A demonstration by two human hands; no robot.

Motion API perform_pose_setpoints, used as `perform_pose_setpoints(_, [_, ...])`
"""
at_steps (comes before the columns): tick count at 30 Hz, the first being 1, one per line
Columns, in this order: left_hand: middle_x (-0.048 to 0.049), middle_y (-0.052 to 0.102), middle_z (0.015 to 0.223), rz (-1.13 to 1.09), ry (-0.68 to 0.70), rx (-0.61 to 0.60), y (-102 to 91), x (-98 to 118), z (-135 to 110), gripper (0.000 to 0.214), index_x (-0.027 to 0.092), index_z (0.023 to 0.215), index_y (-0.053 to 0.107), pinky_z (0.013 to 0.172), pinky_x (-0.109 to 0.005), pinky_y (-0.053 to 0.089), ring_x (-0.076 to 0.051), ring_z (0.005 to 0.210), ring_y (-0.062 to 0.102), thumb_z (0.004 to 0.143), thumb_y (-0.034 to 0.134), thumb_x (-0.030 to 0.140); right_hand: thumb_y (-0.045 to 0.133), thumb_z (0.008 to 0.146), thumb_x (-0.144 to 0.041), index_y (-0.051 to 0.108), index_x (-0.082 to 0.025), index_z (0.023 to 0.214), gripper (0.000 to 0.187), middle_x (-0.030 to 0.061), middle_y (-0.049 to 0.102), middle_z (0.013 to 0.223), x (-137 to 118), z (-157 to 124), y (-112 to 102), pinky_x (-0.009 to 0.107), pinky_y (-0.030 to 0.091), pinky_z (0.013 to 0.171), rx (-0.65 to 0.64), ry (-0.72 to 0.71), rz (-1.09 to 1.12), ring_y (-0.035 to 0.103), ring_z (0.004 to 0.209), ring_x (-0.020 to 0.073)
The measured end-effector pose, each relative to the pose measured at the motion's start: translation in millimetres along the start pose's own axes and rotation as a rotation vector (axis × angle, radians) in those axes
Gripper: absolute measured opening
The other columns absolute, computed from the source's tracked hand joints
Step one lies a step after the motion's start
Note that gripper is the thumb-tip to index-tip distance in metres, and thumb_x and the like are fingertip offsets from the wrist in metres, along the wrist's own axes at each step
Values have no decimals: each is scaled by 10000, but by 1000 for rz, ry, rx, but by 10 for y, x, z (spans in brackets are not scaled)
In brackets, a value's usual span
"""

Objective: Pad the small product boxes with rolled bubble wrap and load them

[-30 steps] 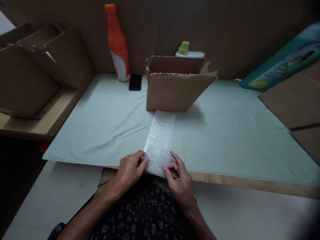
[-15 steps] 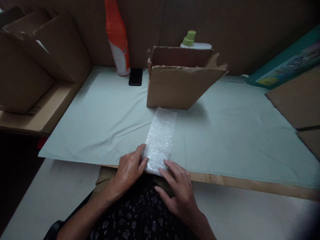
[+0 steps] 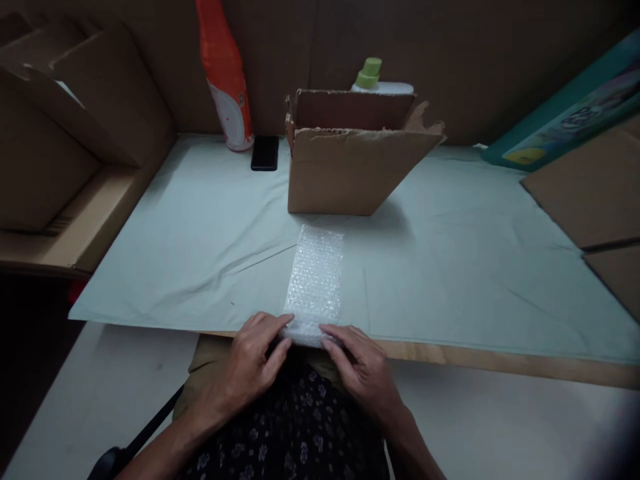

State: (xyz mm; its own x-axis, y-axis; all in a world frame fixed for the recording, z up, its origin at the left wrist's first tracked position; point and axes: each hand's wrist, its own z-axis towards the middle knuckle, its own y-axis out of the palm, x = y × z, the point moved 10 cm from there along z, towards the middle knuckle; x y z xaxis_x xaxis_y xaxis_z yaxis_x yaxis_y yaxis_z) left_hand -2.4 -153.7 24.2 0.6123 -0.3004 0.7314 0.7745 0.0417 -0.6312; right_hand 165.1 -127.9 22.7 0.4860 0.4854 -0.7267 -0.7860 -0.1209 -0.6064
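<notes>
A strip of clear bubble wrap (image 3: 316, 273) lies lengthwise on the pale green cloth, its far end just short of the cardboard box. At the table's front edge its near end is folded or rolled into a thicker band. My left hand (image 3: 256, 353) grips the left end of that band between thumb and fingers. On the right end, my right hand (image 3: 363, 360) pinches it the same way. Whether anything lies inside the folded part cannot be made out.
An open cardboard box (image 3: 350, 170) stands behind the wrap, with a green-capped bottle (image 3: 370, 75) behind it. An orange bottle (image 3: 227, 80) and a black phone (image 3: 265, 153) are at the back left. Cardboard boxes (image 3: 105, 207) flank the left; a teal pack (image 3: 560, 120) leans at the right.
My right hand has closed onto the wrap's near end. Both hands now pinch it, and the near end is folded over more. The far end has come toward me, away from the box.
</notes>
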Motion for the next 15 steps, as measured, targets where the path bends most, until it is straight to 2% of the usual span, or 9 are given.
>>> perform_pose_setpoints(3, [-78,754,927,14,-98,24,66,-160,76,287,171,1227,654,743,-327,578,-198,817,688,967,544,223,624,942,-199,690,-241,1202,272,73,766,1066,16,-27,-119,395,612,836,132,5,-72,730,971,220])
perform_pose_setpoints(6, [-92,775,1028,42,-150,28,92,-258,159,304,176,1227,666,792,-334,592,-205,859,716,953,553,238,671,896,-142,665,-233,1225,341,101,724,1150,-86,-96,-247,434,574,887,253,-91,-191,687,1077,253])
perform_pose_setpoints(9, [-78,771,1087,81,-164,29,115,-296,229,306,202,1226,668,844,-340,593,-203,883,722,940,565,243,664,897,-152,651,-234,1239,351,105,712,1204,-140,-110,-140,458,550,910,165,-175,-263,660,1141,274])
perform_pose_setpoints(11, [-67,763,1035,130,-167,10,146,-307,263,304,204,1230,661,813,-331,592,-198,847,712,946,561,244,640,918,-165,637,-226,1255,342,112,700,1262,-119,-90,-18,476,537,938,83,-192,-298,631,1209,286])
perform_pose_setpoints(13, [-61,734,976,174,-161,5,148,-302,281,300,196,1239,647,763,-319,586,-195,823,697,961,548,247,607,939,-150,635,-218,1246,316,110,703,1272,-76,-54,52,481,527,955,50,-182,-313,616,1237,281])
perform_pose_setpoints(15, [-77,700,1018,188,-108,50,79,-236,275,296,195,1246,633,788,-330,582,-207,892,689,970,553,264,588,951,-133,645,-220,1218,286,91,730,1213,-50,-14,64,469,525,948,51,-175,-303,637,1197,263])
